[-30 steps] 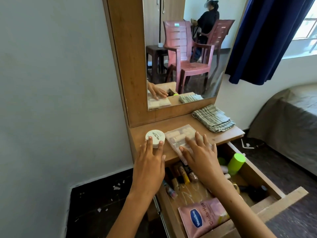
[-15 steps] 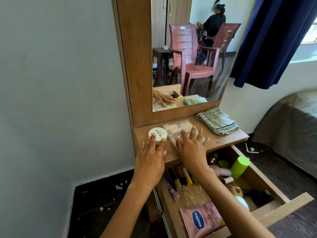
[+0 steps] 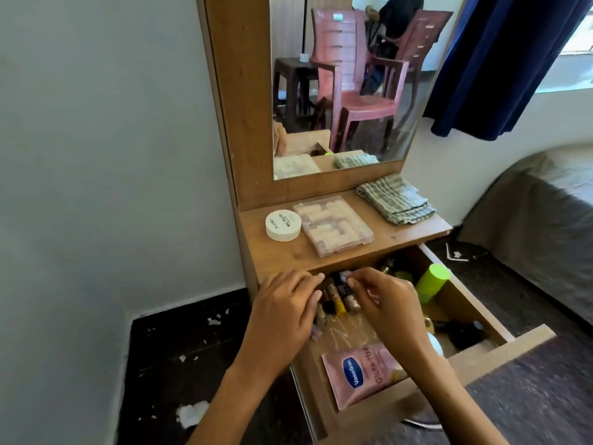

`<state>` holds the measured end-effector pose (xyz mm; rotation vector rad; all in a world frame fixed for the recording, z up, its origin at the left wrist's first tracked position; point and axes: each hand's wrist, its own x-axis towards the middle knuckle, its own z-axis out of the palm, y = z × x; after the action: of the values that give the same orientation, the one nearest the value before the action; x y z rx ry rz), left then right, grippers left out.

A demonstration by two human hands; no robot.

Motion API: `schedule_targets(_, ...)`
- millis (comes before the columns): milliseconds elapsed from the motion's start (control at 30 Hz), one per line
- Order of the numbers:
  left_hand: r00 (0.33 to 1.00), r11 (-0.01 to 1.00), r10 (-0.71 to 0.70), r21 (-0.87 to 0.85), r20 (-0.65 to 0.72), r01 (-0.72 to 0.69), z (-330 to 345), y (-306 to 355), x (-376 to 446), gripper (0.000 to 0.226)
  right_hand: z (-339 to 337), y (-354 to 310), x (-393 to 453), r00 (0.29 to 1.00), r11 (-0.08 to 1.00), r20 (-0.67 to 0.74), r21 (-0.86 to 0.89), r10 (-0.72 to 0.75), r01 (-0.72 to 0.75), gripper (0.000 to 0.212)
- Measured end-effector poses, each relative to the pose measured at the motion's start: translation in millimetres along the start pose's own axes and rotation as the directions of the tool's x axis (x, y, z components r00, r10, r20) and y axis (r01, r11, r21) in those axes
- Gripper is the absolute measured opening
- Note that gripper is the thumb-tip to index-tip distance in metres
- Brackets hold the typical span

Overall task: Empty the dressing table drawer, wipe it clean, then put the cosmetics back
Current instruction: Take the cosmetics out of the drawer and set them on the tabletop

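While the drawer (image 3: 500,354) stands pulled out under the dressing table top (image 3: 401,239), both hands hover over its back left corner, where a cluster of small bottles and tubes (image 3: 337,298) lies just below and between the fingertips. The left hand (image 3: 285,313) sits palm down over the drawer's left edge, its fingers loosely curled and pointing toward the bottles; whether they touch any bottle I cannot tell. The right hand (image 3: 385,303) reaches in from the right, thumb and fingers drawn together near a dark cap at the top of the cluster; whether it is actually pinched I cannot tell. A pink tube (image 3: 362,370) lies at the drawer's front and a green bottle (image 3: 431,282) leans at its right side. On the top rest a white round jar (image 3: 283,225), touching a clear box (image 3: 333,224), and a folded cloth (image 3: 396,202).
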<state>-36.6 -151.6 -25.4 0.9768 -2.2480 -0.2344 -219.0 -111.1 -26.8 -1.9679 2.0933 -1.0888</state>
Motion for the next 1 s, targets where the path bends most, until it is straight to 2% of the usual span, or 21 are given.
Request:
schedule_targets(100,0.983,0.998,-0.016,0.065,0.185,0.004,9.9,6.5,0.0,0.022,5.3,15.3,-15.8,0.984,0.988,0.153,-0.135,0.096,-0.075,0.011)
schedule_targets(200,0.941,0.982,-0.116,0.177,0.319,0.061,23.9,9.0,8.6,0.026,10.5,22.9,-23.9,0.956,0.973,0.252,-0.21,0.151,-0.099,0.012)
schedule_targets(367,0.84,0.917,-0.251,0.395,0.48,0.049,45.6,18.7,16.9,0.02,16.5,23.5,-22.2,0.931,0.971,0.324,-0.217,0.17,-0.102,0.016)
schedule_targets(467,0.823,0.892,-0.314,0.445,0.473,0.085,52.5,23.5,23.1,0.013,18.0,24.9,-22.3,0.928,0.972,0.328,-0.206,0.177,-0.113,0.017)
schedule_targets(600,0.822,0.887,-0.394,0.403,0.41,0.225,57.6,30.3,32.3,0.02,17.5,27.6,-21.4,0.916,0.966,0.338,-0.215,0.214,-0.146,0.019)
schedule_targets(767,0.803,0.894,-0.421,0.342,0.422,0.289,60.6,35.2,34.0,0.021,18.2,29.5,-20.7,0.899,0.938,0.311,-0.259,0.307,-0.23,0.019)
schedule_targets(900,0.828,0.921,-0.382,0.24,0.409,0.307,53.8,42.1,30.3,0.02,14.2,29.0,-21.2,0.904,0.917,0.187,-0.188,0.384,-0.351,0.016)
schedule_targets(1000,0.896,0.942,-0.336,0.114,0.29,0.316,46.4,45.8,27.8,0.035,9.5,26.4,-23.3,0.929,0.925,0.035,-0.109,0.369,-0.363,0.017)
